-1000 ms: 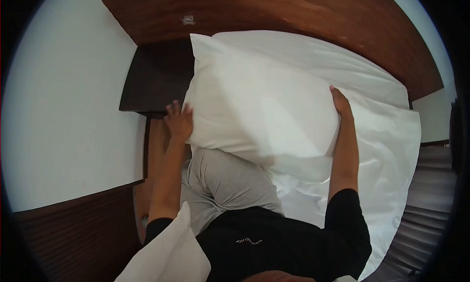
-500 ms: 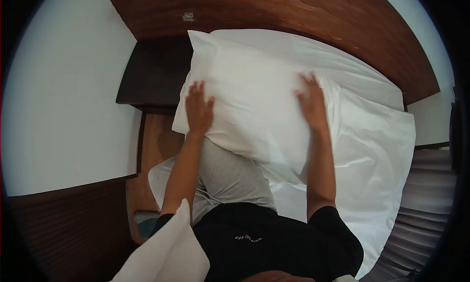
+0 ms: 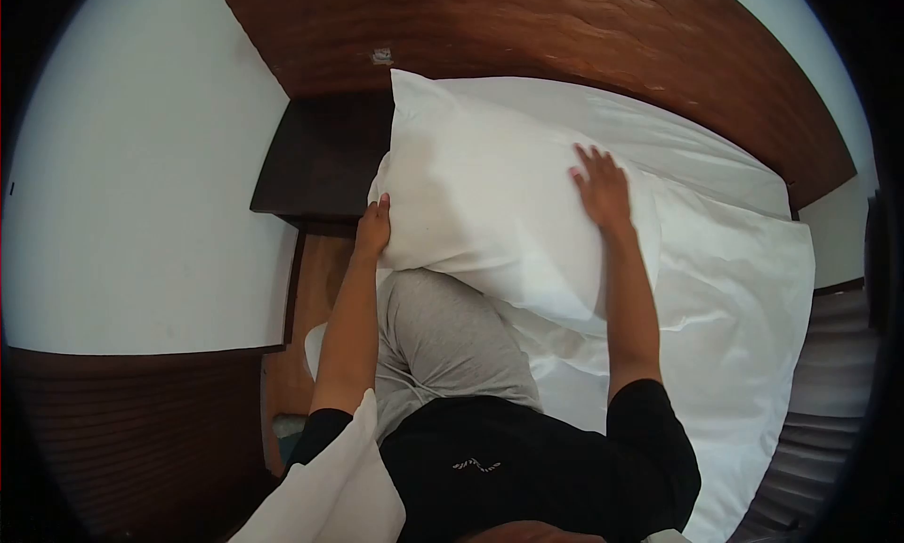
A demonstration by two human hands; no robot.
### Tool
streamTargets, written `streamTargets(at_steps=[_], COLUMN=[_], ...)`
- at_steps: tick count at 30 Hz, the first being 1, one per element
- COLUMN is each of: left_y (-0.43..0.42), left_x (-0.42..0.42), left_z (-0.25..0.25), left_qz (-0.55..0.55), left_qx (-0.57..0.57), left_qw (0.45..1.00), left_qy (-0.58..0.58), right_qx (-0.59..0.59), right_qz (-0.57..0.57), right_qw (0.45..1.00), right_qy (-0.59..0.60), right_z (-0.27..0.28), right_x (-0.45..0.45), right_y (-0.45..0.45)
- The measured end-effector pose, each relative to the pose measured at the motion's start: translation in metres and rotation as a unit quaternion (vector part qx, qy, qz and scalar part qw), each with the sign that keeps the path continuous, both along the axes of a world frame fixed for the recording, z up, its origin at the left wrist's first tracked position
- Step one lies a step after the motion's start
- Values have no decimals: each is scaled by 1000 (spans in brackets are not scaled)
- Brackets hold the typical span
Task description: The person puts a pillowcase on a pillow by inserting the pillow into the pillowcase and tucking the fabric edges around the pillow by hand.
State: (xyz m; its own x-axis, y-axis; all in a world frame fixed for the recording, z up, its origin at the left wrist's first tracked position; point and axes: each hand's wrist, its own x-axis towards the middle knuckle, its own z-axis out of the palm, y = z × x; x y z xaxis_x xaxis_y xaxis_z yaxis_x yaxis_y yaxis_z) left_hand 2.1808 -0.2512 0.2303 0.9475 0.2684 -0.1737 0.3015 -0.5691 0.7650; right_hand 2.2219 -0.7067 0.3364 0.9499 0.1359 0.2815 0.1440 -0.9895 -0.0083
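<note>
A large white pillow [image 3: 499,194] lies at the head of the bed, its upper left corner pointing up. At the pillow's lower left edge is my left hand [image 3: 374,227], with its fingers closed round the edge and the thumb on top. My right hand [image 3: 603,187] rests flat on the right part of the pillow, fingers spread. White sheets [image 3: 725,307] cover the bed to the right of the pillow. A white cloth [image 3: 330,482] hangs over my left upper arm at the bottom of the view.
A dark bedside table [image 3: 325,157] stands left of the pillow. Behind the bed rises a brown wooden headboard [image 3: 584,34] with a wall socket [image 3: 381,57]. A white wall [image 3: 141,185] is on the left, and grey curtains [image 3: 829,355] hang on the right.
My left hand has moved from the pillow's top to its left edge and closed there. My right hand, which came inward from the right edge, now lies still on the pillow.
</note>
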Motion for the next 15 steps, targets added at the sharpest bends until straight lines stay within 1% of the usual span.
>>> streamTargets(at_steps=[1, 2, 4, 5, 6, 7, 8, 9, 10, 13, 14, 15], left_y=[-4, -4, -1, 5, 15, 15, 14, 7, 1, 4, 7, 10], left_x=[-3, -3, 0, 5, 11, 14, 18, 15, 15, 29, 38, 46], left_z=[9, 12, 8, -2, -19, -13, -7, 20, 39, 53, 51, 40], left_qz=[10, 4, -6, -9, -12, -16, -20, -26, -32, -76, -67, -59], left_qx=[9, 19, 40, -12, -65, -119, -196, -271, -345, -305, -324, -341], left_qw=[1000, 1000, 998, 1000, 998, 993, 980, 962, 938, 949, 943, 936], left_qy=[1, 13, 38, 19, 1, -19, -14, -7, -2, -19, -43, -64], right_qx=[7, 51, 187, 247, 257, 266, 269, 272, 296, 353, 394, 436], right_qz=[-26, -33, -183, -227, -224, -221, -203, -185, -165, -82, -54, -29], right_qw=[1000, 998, 958, 928, 925, 923, 930, 935, 939, 928, 912, 893], right_qy=[-1, 1, 114, 164, 168, 170, 149, 128, 64, -88, -100, -111], right_z=[-9, -28, -11, -24, -39, -37, -34, -26, -6, 93, 137, 168], right_x=[17, 35, 37, 49, 52, 53, 55, 53, 46, 11, -9, -30], right_y=[-28, -64, -89, -109, -118, -119, -119, -108, -95, -41, -18, 1])
